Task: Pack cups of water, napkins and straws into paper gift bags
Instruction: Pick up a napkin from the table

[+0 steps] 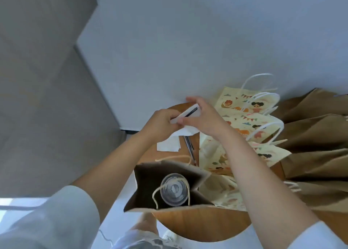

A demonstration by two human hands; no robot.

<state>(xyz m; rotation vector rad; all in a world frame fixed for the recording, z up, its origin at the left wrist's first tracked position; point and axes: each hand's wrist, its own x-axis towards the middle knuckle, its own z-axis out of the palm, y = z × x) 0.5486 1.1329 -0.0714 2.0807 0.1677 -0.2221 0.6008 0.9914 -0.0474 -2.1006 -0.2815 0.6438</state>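
An open brown paper bag point(148, 177) stands at the near edge of the round wooden table point(203, 224). Inside it sits a clear cup of water with a plastic lid point(174, 189), and a cord handle lies across the lid. Above the table's far side, my left hand point(160, 122) and my right hand point(203, 118) together pinch a white napkin point(188, 114) folded around a dark straw. A loose corner of the napkin hangs below my hands. More white napkins point(168, 145) and several dark straws point(189, 147) lie on the table under them.
Several printed cream gift bags with white handles point(250, 116) lie stacked flat on the right of the table. Brown paper bags point(316, 135) lie overlapped at the far right. A grey sofa point(47, 88) and a pale wall are behind. My knee shows below the table.
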